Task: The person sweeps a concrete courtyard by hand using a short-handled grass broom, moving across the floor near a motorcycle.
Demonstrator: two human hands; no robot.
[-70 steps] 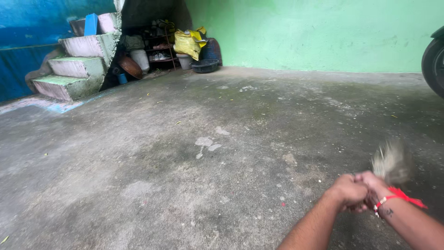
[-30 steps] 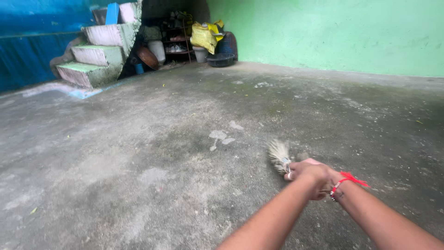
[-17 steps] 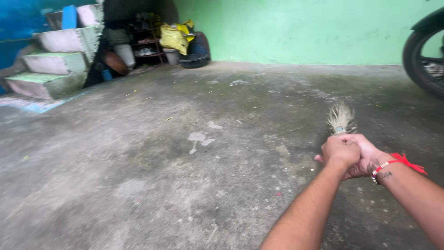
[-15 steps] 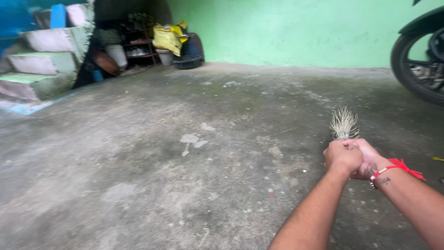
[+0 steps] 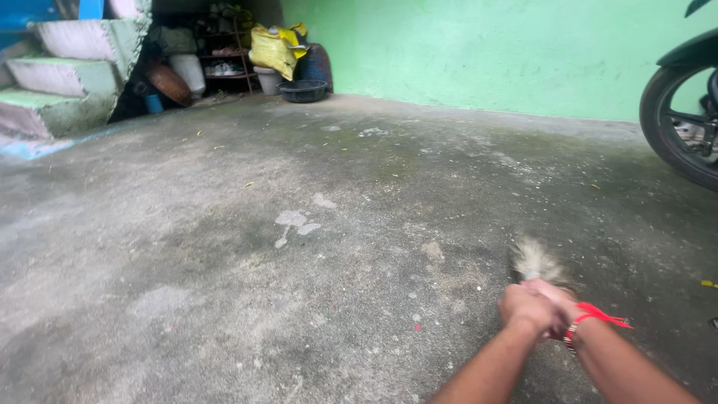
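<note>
Both hands, left hand (image 5: pixel 526 309) and right hand (image 5: pixel 555 305), are clenched together around a straw broom (image 5: pixel 533 259), blurred, low over the concrete floor (image 5: pixel 299 262). A motorcycle wheel (image 5: pixel 682 127) is cut off at right. A dark basin (image 5: pixel 302 90) stands far back, contents unseen.

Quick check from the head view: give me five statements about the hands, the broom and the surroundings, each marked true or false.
1. Both hands, left hand and right hand, grip the broom together. True.
2. The broom's bristles are sharp and clear. False: they are blurred.
3. A red thread is tied on the right wrist. True.
4. A wheel shows at the left edge. False: it is at the right edge.
5. The back wall is blue. False: it is green.
</note>
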